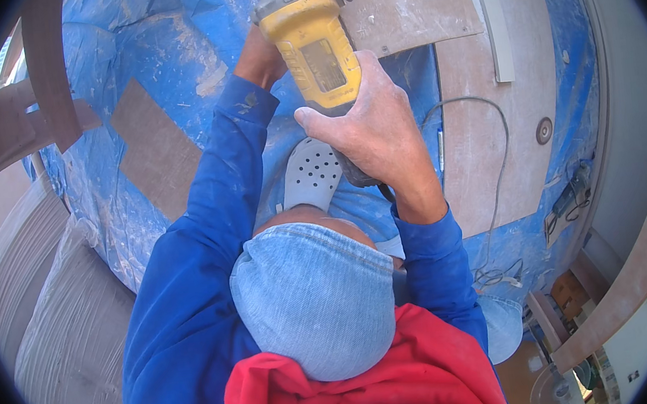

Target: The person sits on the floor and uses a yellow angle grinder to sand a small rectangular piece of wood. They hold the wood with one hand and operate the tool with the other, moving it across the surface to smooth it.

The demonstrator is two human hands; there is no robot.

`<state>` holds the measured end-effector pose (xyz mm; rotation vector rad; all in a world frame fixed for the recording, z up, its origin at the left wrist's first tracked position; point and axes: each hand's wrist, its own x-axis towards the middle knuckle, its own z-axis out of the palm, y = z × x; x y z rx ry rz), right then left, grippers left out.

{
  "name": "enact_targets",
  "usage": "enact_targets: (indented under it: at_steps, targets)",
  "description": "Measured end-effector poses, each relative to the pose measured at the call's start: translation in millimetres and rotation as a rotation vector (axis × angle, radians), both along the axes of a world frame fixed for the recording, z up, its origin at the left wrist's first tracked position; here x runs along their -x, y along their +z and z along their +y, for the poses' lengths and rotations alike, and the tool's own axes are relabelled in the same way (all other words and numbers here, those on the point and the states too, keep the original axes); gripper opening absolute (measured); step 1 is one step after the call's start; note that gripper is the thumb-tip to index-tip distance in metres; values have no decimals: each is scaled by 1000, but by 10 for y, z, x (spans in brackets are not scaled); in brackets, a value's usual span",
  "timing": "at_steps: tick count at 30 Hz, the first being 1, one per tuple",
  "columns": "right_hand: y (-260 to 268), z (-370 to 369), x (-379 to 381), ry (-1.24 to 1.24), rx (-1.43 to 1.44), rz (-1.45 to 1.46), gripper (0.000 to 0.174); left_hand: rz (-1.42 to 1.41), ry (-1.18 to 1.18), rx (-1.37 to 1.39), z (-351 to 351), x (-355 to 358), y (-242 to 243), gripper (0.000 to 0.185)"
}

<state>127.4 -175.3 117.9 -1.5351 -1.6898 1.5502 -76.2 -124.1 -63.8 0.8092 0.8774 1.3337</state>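
Note:
A yellow and grey angle grinder [315, 56] lies lengthwise in front of me, its metal head and round disc at the top edge of the view. My right hand [374, 121] is wrapped round its rear body, thumb to the left. Its black cable leaves the handle near my right wrist. My left hand [263, 56] is beside the grinder's head on the left, mostly hidden behind the tool, so its grasp does not show. Right of the disc lies a dusty thin board [410, 6] with a screw near its edge.
A blue plastic sheet [170, 70] with dust covers the floor. A brown board piece [157, 148] lies left, a long board [496, 173] right, bearing a cable and a small disc [544, 130]. Another power tool [574, 192] is at far right. Plastic-wrapped material [74, 343] stands lower left.

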Motion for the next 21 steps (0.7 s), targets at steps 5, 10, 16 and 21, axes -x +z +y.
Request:
enact_targets:
  at_steps: [5, 10, 16, 21]
  targets:
    - [40, 5, -13, 9, 61, -20, 72, 16, 13, 10, -12, -7, 3, 30]
    - [49, -3, -13, 12, 45, -22, 73, 6, 22, 28, -15, -8, 4, 30]
    - [57, -9, -17, 9, 52, -29, 72, 84, 22, -2, -26, -2, 6, 29]
    - [61, -20, -24, 13, 56, -25, 71, 23, 24, 28, -48, 0, 10, 29]
